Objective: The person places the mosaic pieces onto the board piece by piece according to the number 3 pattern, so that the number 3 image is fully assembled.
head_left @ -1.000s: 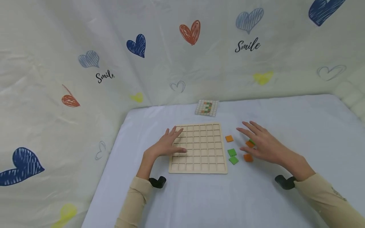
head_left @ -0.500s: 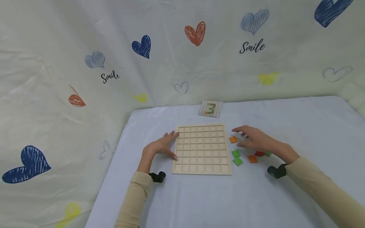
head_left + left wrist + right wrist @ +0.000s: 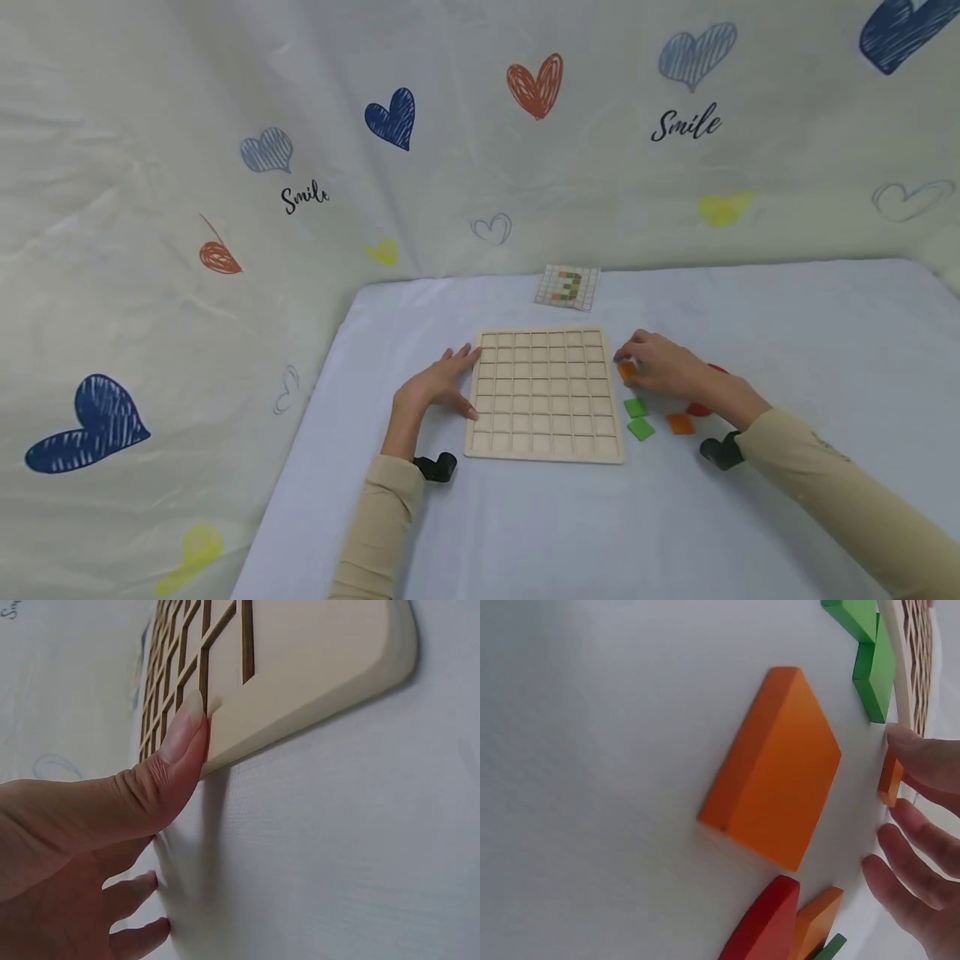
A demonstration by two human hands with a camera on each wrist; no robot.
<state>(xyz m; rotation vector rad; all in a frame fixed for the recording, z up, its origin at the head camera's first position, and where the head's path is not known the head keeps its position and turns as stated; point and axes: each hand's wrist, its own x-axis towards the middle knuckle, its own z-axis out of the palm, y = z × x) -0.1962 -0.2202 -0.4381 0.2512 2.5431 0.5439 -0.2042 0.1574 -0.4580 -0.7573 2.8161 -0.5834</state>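
Observation:
A square wooden grid board (image 3: 543,396) lies flat on the table. At its left edge is my left hand (image 3: 438,383), thumb and fingers spread. In the left wrist view the thumb (image 3: 180,739) touches the board's rim (image 3: 307,694), while the other fingertips are near the tablecloth. My right hand (image 3: 663,365) pinches an orange square tile (image 3: 627,371) just right of the board; the right wrist view shows the thumb against that tile (image 3: 890,778). Below this hand lie two green tiles (image 3: 637,418) and another orange tile (image 3: 681,424).
Red pieces (image 3: 700,410) lie partly under the right forearm. The right wrist view shows a further orange tile (image 3: 817,919) and a green one (image 3: 831,948) beside the red. Behind the board is a small pattern card (image 3: 567,287). A printed cloth hangs at the back.
My left hand has drawn back from over the board to its left edge. My right hand has moved left to the orange tile, its fingers closing around it. The head view has shifted slightly.

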